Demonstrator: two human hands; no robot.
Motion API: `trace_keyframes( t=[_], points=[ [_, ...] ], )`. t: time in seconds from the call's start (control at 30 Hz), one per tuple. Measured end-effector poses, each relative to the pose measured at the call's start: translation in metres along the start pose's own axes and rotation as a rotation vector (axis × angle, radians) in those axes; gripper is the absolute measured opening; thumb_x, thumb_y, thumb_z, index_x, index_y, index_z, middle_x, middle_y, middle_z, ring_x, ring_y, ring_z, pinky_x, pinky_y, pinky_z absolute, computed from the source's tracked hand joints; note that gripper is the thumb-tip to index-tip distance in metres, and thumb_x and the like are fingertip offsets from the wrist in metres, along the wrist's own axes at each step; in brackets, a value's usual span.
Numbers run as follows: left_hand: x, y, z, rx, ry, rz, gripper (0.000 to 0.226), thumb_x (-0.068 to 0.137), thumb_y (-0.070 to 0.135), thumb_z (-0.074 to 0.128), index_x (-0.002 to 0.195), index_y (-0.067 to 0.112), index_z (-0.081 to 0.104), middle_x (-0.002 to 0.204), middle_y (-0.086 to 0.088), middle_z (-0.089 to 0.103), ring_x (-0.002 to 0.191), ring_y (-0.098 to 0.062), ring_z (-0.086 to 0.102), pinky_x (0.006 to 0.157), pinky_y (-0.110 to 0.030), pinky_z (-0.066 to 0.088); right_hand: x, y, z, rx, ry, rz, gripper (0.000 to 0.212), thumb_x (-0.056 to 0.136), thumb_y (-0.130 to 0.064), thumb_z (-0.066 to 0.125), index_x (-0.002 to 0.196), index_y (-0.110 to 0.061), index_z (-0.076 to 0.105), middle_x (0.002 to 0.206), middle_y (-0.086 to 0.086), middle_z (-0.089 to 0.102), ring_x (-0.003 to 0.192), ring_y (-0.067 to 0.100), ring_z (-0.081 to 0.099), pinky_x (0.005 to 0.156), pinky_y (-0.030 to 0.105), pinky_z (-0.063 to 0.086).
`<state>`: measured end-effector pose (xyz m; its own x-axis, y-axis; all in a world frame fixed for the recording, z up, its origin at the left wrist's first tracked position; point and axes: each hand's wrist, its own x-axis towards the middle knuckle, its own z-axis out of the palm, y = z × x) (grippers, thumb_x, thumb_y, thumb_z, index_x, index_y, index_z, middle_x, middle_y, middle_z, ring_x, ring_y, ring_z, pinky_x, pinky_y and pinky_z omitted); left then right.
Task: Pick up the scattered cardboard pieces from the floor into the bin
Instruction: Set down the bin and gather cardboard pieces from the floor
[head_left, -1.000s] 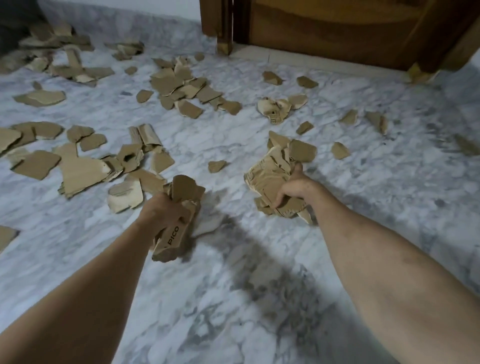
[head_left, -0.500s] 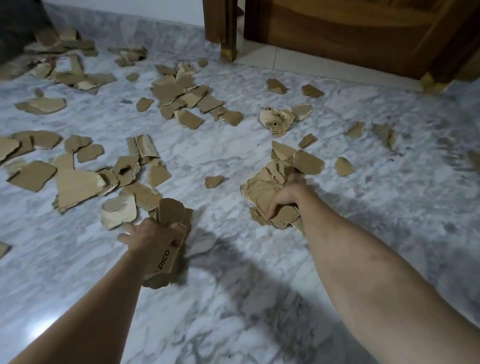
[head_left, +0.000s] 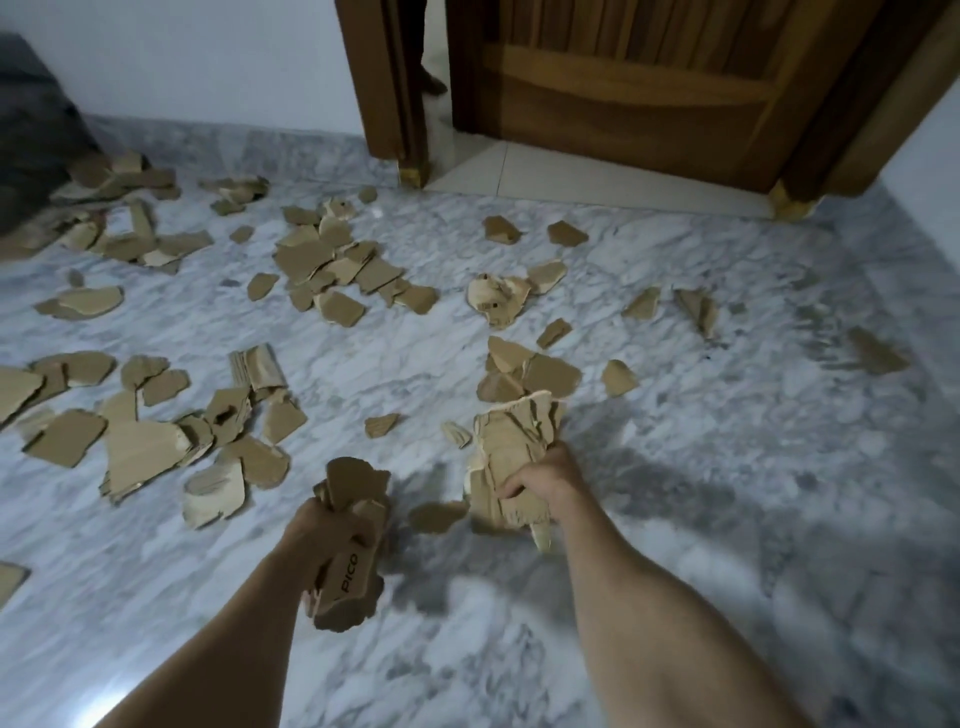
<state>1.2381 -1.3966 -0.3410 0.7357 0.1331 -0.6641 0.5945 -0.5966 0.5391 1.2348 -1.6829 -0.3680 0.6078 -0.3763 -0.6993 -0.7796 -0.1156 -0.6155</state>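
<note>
Compared with half a second earlier, I observed that my right hand (head_left: 540, 480) had lifted its bundle of torn brown cardboard sheets (head_left: 511, 457) off the grey-veined white marble floor (head_left: 727, 467), leaving one small brown scrap (head_left: 438, 516) lying just left of it. My left hand (head_left: 324, 535), previously splayed, had its fingers wrapped tightly around a stack of brown cardboard pieces printed "PICO" (head_left: 350, 540), held upright. The right fingers were likewise curled fast around their bundle. The view had tilted up, exposing more of the brown wooden door (head_left: 623, 88). Loose brown cardboard fragments (head_left: 322, 265) lay scattered across the floor. No bin appeared in view.
</note>
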Motion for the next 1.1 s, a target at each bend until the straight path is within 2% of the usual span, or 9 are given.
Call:
trace_keyframes(
  t=[0.1,0.33,0.43,0.57,0.7,0.83,0.97,1.03,1.1],
  points=[
    [-0.007,0.024,0.020,0.004,-0.121,0.022,0.058,0.039,0.022,0.080,0.094,0.007,0.071,0.095,-0.019,0.074,0.088,-0.038,0.071,0.079,-0.056,0.058,-0.024,-0.007,-0.012,0.084,-0.052,-0.040,0.078,0.032,-0.004,0.092,0.103,-0.013,0.063,0.093,-0.003,0.074,0.097,0.023,0.069,0.086,0.033,0.060],
    [0.003,0.037,0.088,0.161,-0.132,0.096,0.092,0.047,0.041,0.082,0.129,0.017,0.046,0.117,-0.009,0.067,0.099,-0.025,0.066,0.077,-0.038,0.056,-0.006,-0.067,-0.079,-0.164,0.018,-0.188,0.075,0.056,-0.001,0.090,0.117,-0.018,0.049,0.104,-0.002,0.066,0.111,0.026,0.062,0.097,0.036,0.052],
    [-0.026,0.056,0.095,0.338,-0.042,0.076,0.070,0.081,0.038,0.070,0.134,0.010,0.033,0.123,-0.013,0.062,0.106,-0.030,0.061,0.072,-0.030,0.042,0.024,-0.085,-0.084,-0.339,-0.038,-0.202,0.100,0.062,0.004,0.088,0.141,-0.020,0.033,0.125,0.006,0.061,0.129,0.033,0.053,0.105,0.042,0.047],
    [-0.010,0.038,0.102,0.338,0.062,0.097,0.048,0.079,0.047,0.071,0.103,0.016,0.045,0.106,-0.008,0.065,0.093,-0.028,0.062,0.066,-0.030,0.042,0.060,-0.109,-0.075,-0.470,-0.134,-0.129,0.142,0.066,0.002,0.087,0.157,-0.025,-0.018,0.164,0.013,0.021,0.148,0.038,0.026,0.114,0.046,0.035],
    [0.006,0.034,0.096,0.343,0.049,0.076,0.050,0.069,0.053,0.073,0.104,0.018,0.064,0.096,-0.003,0.057,0.080,-0.023,0.061,0.066,-0.029,0.050,0.095,-0.113,-0.059,-0.532,-0.155,-0.038,0.133,0.043,-0.011,0.099,0.153,-0.011,0.024,0.149,0.013,0.046,0.139,0.038,0.043,0.107,0.045,0.046],
    [0.016,0.040,0.093,0.418,0.021,0.117,0.056,0.071,0.056,0.071,0.110,0.019,0.060,0.102,-0.002,0.045,0.088,-0.025,0.059,0.075,-0.030,0.050,0.099,-0.104,-0.050,-0.620,-0.044,-0.001,0.129,0.060,-0.014,0.092,0.156,-0.007,0.006,0.154,0.019,0.034,0.142,0.040,0.033,0.107,0.046,0.040],
    [0.031,0.064,0.076,0.374,0.131,0.161,0.062,0.071,0.055,0.073,0.110,0.008,0.060,0.107,-0.007,0.044,0.099,-0.032,0.054,0.086,-0.038,0.050,0.089,-0.101,-0.049,-0.777,0.027,0.036,0.124,0.054,-0.033,0.094,0.153,-0.015,0.021,0.160,0.017,0.017,0.148,0.038,0.015,0.111,0.056,0.031],
    [0.044,0.079,0.061,0.384,0.170,0.193,0.066,0.073,0.052,0.072,0.119,0.006,0.059,0.117,-0.010,0.040,0.111,-0.035,0.045,0.095,-0.041,0.045,0.092,-0.097,-0.050,-0.719,-0.031,0.006,0.117,0.048,-0.031,0.096,0.146,-0.014,0.036,0.154,0.016,0.035,0.142,0.037,0.031,0.110,0.050,0.038],
    [0.057,0.090,0.045,0.437,0.165,0.197,0.069,0.076,0.049,0.071,0.130,0.008,0.054,0.136,-0.013,0.032,0.128,-0.037,0.030,0.102,-0.044,0.039,0.091,-0.092,-0.053,-0.591,-0.096,-0.083,0.084,0.044,-0.022,0.097,0.119,-0.010,0.061,0.120,0.009,0.067,0.118,0.029,0.060,0.093,0.036,0.053]
  ],
)
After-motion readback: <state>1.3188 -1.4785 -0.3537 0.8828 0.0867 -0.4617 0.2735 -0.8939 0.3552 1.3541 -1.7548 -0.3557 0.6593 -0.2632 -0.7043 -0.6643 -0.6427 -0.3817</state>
